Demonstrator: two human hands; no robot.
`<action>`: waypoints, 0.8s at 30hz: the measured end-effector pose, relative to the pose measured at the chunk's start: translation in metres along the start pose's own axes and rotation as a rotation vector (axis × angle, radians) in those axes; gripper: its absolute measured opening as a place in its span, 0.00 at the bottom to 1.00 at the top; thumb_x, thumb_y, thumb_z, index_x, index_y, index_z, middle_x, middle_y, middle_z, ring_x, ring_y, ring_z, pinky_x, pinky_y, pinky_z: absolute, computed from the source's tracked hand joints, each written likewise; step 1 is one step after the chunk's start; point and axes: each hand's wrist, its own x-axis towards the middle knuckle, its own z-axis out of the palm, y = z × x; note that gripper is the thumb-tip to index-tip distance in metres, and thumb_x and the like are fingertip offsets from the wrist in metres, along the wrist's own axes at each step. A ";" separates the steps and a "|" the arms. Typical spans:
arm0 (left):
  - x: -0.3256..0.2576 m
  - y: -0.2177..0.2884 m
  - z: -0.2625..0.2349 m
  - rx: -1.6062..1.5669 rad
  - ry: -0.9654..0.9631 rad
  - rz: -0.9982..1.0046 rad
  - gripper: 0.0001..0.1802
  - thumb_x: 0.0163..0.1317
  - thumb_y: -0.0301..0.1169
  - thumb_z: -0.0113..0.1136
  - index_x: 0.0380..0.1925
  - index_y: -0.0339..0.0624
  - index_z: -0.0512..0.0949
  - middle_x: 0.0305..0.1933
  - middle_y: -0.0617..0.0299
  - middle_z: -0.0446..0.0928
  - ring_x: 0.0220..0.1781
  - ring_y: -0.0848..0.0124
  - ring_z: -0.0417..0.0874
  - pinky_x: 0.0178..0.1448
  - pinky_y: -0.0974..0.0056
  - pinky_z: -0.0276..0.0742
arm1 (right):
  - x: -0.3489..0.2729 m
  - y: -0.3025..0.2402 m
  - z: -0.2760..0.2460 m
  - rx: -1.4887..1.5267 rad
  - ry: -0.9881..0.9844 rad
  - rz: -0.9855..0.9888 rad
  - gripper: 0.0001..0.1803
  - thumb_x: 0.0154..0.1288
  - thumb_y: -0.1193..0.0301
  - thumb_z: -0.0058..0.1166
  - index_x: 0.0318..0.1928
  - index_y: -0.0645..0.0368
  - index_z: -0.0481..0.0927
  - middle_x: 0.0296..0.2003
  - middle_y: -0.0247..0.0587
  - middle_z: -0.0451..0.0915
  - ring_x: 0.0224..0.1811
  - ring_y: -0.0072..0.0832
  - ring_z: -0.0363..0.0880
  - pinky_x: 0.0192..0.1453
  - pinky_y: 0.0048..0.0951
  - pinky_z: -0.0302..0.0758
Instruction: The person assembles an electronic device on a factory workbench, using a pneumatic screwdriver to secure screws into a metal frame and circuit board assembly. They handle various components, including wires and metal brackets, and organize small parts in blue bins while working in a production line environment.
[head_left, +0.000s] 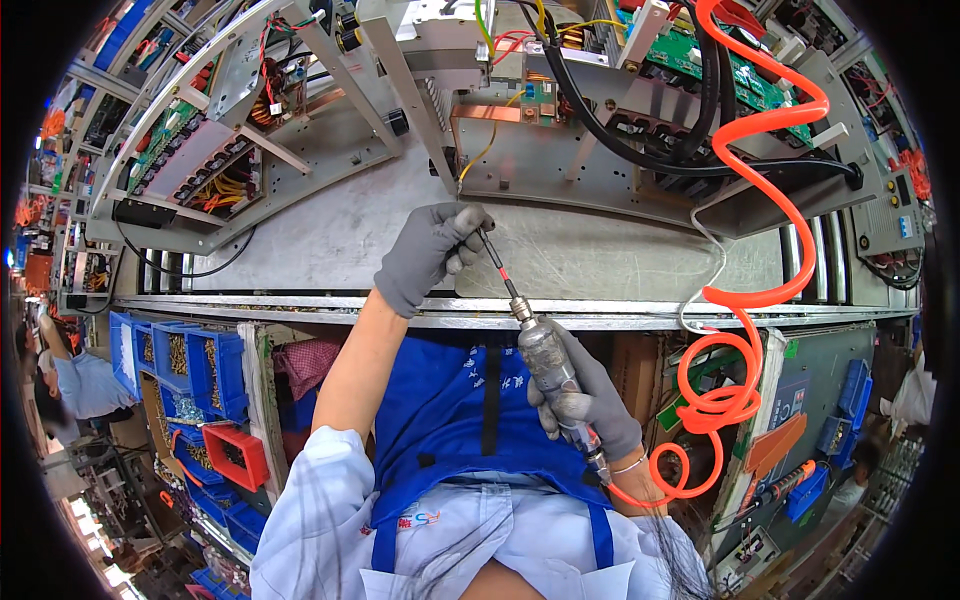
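My right hand (594,393), in a grey glove, is wrapped round a pneumatic screwdriver (547,358) with a worn metal body. The tool slants up and to the left, and its long bit (502,270) has a red band. At the bit's tip my left hand (436,252), also gloved in grey, is closed in a pinch. Whatever small thing its fingers hold is hidden. Beyond both hands stands an open metal chassis (540,185) with wires, copper bars and green boards. A coiled orange air hose (800,262) runs down on the right to the screwdriver's rear end.
Another open chassis (290,205) stands at the far left on the metal work surface (575,255). Black cables (640,160) loop over the right chassis. Blue bins of screws (172,362) and a red bin (236,457) sit at lower left. Other people appear at both sides.
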 end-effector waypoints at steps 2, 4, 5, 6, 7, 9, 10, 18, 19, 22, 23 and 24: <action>-0.003 0.003 -0.001 0.036 -0.022 0.009 0.25 0.66 0.48 0.59 0.37 0.31 0.77 0.21 0.66 0.72 0.15 0.83 0.65 0.17 0.77 0.57 | -0.001 0.003 -0.004 0.078 -0.014 -0.004 0.56 0.44 0.63 0.62 0.74 0.55 0.49 0.34 0.45 0.75 0.22 0.25 0.77 0.25 0.24 0.74; -0.005 0.006 -0.005 0.015 -0.067 -0.052 0.23 0.66 0.46 0.58 0.39 0.31 0.78 0.21 0.67 0.73 0.16 0.83 0.67 0.18 0.78 0.58 | -0.002 0.002 -0.003 0.087 -0.013 0.005 0.56 0.43 0.61 0.63 0.74 0.55 0.50 0.34 0.45 0.75 0.21 0.25 0.77 0.24 0.25 0.74; -0.004 0.005 -0.008 -0.013 -0.087 -0.061 0.23 0.66 0.45 0.58 0.40 0.31 0.78 0.21 0.67 0.74 0.16 0.83 0.67 0.18 0.78 0.58 | -0.003 -0.001 0.001 0.055 -0.005 0.014 0.57 0.42 0.60 0.63 0.74 0.55 0.50 0.34 0.45 0.75 0.21 0.25 0.77 0.24 0.25 0.74; -0.003 0.003 -0.010 -0.041 -0.108 -0.070 0.23 0.66 0.45 0.59 0.40 0.31 0.78 0.21 0.67 0.74 0.16 0.83 0.67 0.18 0.78 0.59 | -0.004 -0.003 0.003 0.022 0.004 0.022 0.57 0.42 0.60 0.63 0.74 0.55 0.50 0.33 0.45 0.75 0.21 0.25 0.77 0.24 0.25 0.74; -0.002 0.002 -0.011 -0.069 -0.129 -0.079 0.23 0.66 0.44 0.59 0.41 0.30 0.78 0.21 0.67 0.75 0.16 0.83 0.68 0.19 0.78 0.59 | -0.003 -0.004 0.004 0.026 0.007 0.023 0.57 0.42 0.59 0.63 0.74 0.55 0.50 0.33 0.45 0.75 0.21 0.25 0.77 0.24 0.25 0.74; -0.003 0.007 -0.007 0.059 -0.087 -0.031 0.24 0.65 0.46 0.59 0.42 0.31 0.78 0.21 0.66 0.75 0.16 0.83 0.68 0.19 0.78 0.60 | -0.003 -0.002 0.003 0.037 0.018 0.019 0.57 0.42 0.58 0.63 0.74 0.55 0.50 0.34 0.45 0.75 0.21 0.25 0.77 0.24 0.24 0.74; -0.004 0.010 -0.005 0.123 -0.066 -0.007 0.25 0.65 0.47 0.60 0.42 0.31 0.78 0.21 0.66 0.75 0.16 0.83 0.68 0.18 0.78 0.60 | -0.003 -0.002 0.002 0.035 0.014 0.016 0.57 0.42 0.58 0.64 0.74 0.55 0.50 0.33 0.45 0.75 0.21 0.25 0.77 0.24 0.24 0.74; 0.004 0.006 -0.019 -0.204 -0.211 -0.079 0.31 0.69 0.49 0.53 0.59 0.32 0.70 0.43 0.55 0.79 0.34 0.77 0.79 0.29 0.78 0.71 | -0.005 0.000 0.003 0.064 0.055 -0.042 0.58 0.42 0.57 0.65 0.74 0.56 0.50 0.32 0.45 0.75 0.21 0.25 0.77 0.22 0.24 0.75; 0.007 0.000 -0.021 -0.325 -0.173 -0.107 0.30 0.70 0.47 0.51 0.62 0.33 0.68 0.49 0.54 0.79 0.39 0.76 0.81 0.31 0.78 0.73 | -0.006 -0.001 0.003 0.062 0.066 -0.063 0.58 0.41 0.57 0.65 0.73 0.56 0.50 0.32 0.45 0.75 0.21 0.25 0.77 0.22 0.24 0.75; 0.019 -0.006 -0.021 -0.631 -0.108 -0.132 0.26 0.72 0.43 0.49 0.62 0.35 0.67 0.53 0.53 0.77 0.40 0.74 0.80 0.31 0.77 0.73 | -0.009 -0.005 0.001 0.081 0.096 -0.117 0.59 0.41 0.57 0.65 0.73 0.58 0.49 0.33 0.45 0.76 0.21 0.24 0.78 0.22 0.24 0.76; 0.023 -0.005 -0.018 -0.718 -0.074 -0.136 0.25 0.72 0.41 0.49 0.61 0.36 0.67 0.52 0.53 0.77 0.39 0.74 0.79 0.31 0.77 0.73 | -0.010 -0.004 -0.001 0.077 0.101 -0.130 0.59 0.41 0.57 0.65 0.73 0.57 0.49 0.33 0.45 0.76 0.21 0.24 0.78 0.22 0.24 0.76; 0.031 -0.008 -0.020 -0.768 -0.166 -0.118 0.25 0.71 0.39 0.50 0.61 0.36 0.67 0.52 0.53 0.76 0.39 0.74 0.78 0.30 0.77 0.72 | -0.010 -0.004 -0.002 0.073 0.107 -0.143 0.58 0.42 0.57 0.65 0.73 0.57 0.49 0.33 0.45 0.76 0.21 0.24 0.78 0.22 0.24 0.76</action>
